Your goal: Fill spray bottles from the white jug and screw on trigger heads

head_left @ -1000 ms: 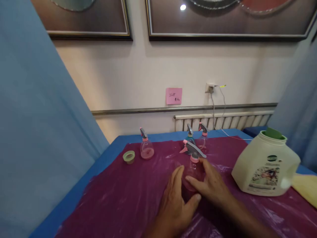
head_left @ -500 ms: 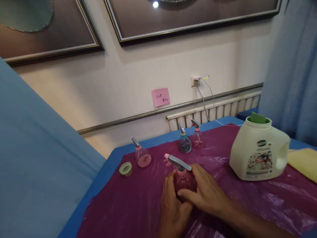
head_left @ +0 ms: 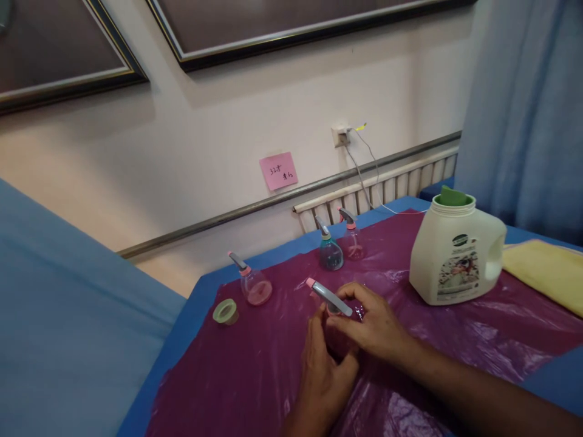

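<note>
A small clear spray bottle with a grey trigger head and pink nozzle point(head_left: 328, 297) stands on the maroon plastic sheet point(head_left: 237, 370). My left hand point(head_left: 324, 371) wraps around the bottle's body from the near side. My right hand point(head_left: 371, 321) has its fingers curled around the collar under the grey trigger head. The bottle's body is mostly hidden by both hands.
Three more spray bottles stand behind: one with pink liquid point(head_left: 254, 284), one bluish point(head_left: 330, 250), one clear pink point(head_left: 351, 235). A green cap point(head_left: 225, 311) lies at the left. A white detergent jug point(head_left: 454, 252) and a yellow cloth point(head_left: 546, 270) sit at the right.
My right hand has moved from the bottle's side up to the collar of the trigger head. The view has swung left and tilted; the bottle stays between both hands.
</note>
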Demonstrator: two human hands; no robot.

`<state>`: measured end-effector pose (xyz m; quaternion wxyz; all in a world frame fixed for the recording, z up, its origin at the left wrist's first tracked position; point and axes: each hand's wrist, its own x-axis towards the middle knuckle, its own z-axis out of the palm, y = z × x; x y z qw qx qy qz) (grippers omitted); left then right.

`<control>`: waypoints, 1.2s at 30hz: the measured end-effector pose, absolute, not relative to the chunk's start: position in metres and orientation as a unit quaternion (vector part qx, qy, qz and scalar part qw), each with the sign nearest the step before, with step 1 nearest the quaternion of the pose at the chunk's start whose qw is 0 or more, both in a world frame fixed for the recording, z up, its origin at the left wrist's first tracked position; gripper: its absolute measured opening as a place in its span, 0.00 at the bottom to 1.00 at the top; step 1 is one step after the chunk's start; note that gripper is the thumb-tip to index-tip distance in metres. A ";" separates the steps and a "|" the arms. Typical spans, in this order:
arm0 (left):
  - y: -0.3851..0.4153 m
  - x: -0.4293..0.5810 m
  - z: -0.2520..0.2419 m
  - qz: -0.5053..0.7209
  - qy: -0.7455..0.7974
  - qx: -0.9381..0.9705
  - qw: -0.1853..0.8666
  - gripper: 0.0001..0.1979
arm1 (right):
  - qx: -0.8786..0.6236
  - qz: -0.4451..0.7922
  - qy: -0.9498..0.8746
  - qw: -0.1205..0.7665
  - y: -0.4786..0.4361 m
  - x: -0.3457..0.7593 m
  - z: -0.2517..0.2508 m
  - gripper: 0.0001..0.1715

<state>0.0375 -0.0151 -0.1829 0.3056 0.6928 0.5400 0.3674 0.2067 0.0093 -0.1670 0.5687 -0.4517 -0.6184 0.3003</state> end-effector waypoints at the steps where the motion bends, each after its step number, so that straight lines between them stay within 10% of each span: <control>1: -0.015 0.037 -0.181 0.364 0.541 0.694 0.305 0.32 | -0.451 0.301 -0.616 0.571 0.009 0.205 -0.167 0.12; 13: -0.007 0.041 -0.179 0.385 0.529 0.716 0.245 0.30 | -0.421 0.267 -0.669 0.551 0.006 0.210 -0.152 0.04; 20: -0.005 0.037 -0.177 0.359 0.508 0.742 0.249 0.23 | -0.446 0.355 -0.605 0.556 0.006 0.204 -0.154 0.24; 25: -0.008 0.038 -0.178 0.369 0.535 0.710 0.271 0.26 | -0.436 0.345 -0.605 0.570 0.009 0.203 -0.156 0.12; 31: -0.013 0.041 -0.173 0.401 0.527 0.693 0.284 0.25 | -0.424 0.377 -0.608 0.555 0.006 0.205 -0.156 0.27; 36: -0.014 0.041 -0.176 0.392 0.518 0.695 0.308 0.26 | -0.461 0.375 -0.591 0.545 0.007 0.203 -0.161 0.16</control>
